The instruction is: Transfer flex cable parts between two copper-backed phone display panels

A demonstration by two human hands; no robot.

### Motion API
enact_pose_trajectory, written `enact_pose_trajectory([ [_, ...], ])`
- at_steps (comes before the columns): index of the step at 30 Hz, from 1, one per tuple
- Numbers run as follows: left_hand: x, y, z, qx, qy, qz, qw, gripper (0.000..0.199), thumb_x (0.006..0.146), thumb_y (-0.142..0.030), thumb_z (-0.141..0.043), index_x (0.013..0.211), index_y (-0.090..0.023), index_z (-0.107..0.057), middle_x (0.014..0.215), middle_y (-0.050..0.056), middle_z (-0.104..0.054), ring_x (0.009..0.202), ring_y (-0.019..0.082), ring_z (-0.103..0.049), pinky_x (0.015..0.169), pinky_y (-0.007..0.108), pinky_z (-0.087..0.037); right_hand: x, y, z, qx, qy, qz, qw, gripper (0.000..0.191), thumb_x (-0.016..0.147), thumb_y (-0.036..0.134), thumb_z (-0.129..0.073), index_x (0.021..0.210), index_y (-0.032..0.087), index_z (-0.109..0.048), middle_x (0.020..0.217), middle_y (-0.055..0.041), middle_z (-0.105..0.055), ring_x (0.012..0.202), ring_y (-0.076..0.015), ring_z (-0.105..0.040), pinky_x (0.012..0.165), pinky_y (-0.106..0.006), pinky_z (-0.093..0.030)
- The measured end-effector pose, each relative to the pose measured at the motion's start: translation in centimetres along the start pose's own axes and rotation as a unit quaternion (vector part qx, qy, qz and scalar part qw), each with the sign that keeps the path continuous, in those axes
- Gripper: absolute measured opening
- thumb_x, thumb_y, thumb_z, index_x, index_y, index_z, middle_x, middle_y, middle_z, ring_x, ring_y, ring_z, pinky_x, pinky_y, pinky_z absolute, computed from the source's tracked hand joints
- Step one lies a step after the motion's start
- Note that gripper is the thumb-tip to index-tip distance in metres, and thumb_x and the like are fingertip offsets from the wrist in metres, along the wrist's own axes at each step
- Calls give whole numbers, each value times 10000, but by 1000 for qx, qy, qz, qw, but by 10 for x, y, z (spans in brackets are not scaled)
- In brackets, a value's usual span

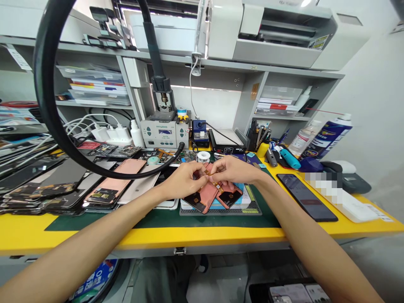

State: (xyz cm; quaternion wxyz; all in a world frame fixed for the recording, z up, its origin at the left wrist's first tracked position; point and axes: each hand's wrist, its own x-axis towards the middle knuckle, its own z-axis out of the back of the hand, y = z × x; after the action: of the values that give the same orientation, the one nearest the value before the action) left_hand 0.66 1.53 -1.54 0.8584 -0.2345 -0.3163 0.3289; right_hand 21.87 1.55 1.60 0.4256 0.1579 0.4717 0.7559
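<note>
Two pink and black phone parts (206, 197) lie side by side, fanned apart, on a white and blue box (246, 201) over a grey mat. An orange-brown flex cable (217, 185) runs over them. My left hand (187, 180) pinches at the cable's upper end from the left, thumb and index finger together. From the right, my right hand (232, 170) also has its fingertips closed at the same spot, nearly touching the left ones. The fingers partly hide the upper ends of the phone parts.
Stacks of phone parts (63, 181) fill the left side. A black hose (47, 84) arches over them from a rework station (164, 132). A solder spool (203, 156) stands behind my hands. A dark phone (306, 197) and a white case (347, 202) lie at right.
</note>
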Motion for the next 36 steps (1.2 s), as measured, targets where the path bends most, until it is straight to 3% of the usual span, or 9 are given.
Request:
enact_pose_trajectory([
  [36,0,-1,1,23,2,-13,1000,121,845,-257,-565,778,-169,-616,708,-11,-616,634,130,-558,630,249,-418,-1,5,-2,-8,-14,-7,1000,145,788,310,-665,776,167,-643,559,39,-606,403,-98,-576,352,-159,-438],
])
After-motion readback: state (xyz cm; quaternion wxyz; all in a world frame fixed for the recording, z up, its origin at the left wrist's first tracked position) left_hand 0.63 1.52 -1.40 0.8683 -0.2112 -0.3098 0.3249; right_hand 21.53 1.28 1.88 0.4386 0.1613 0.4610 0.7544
